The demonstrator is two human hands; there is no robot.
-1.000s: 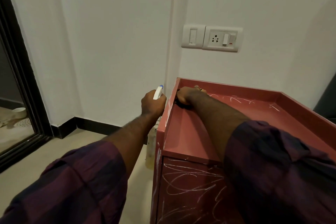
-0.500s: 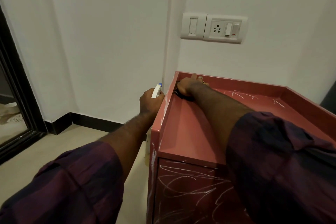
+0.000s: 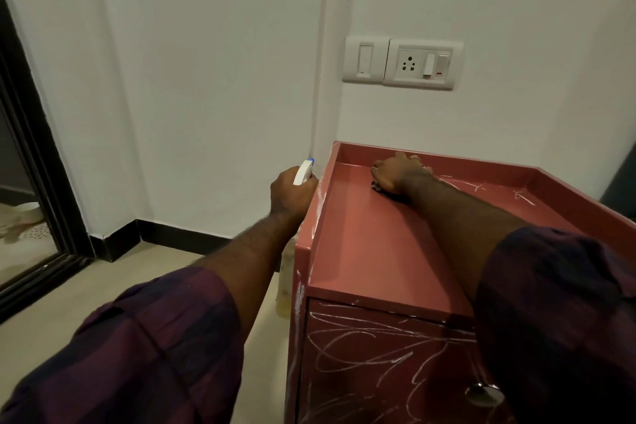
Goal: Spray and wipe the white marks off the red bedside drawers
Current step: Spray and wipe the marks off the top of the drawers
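Hazard of smearing: dark cloth (image 3: 381, 188) is pressed by the right grip (image 3: 395, 174) onto the back-left top surface of the red bedside drawers (image 3: 378, 251), spray bottle (image 3: 303, 171) is clasped in the left grip (image 3: 290, 194) alongside, and white marks (image 3: 361, 344), if wiped dry, may merely be spread.

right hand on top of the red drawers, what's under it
A dark cloth peeks out beneath the right hand, on the red drawers' top. The hand covers most of it, so the surface under it cannot be seen.
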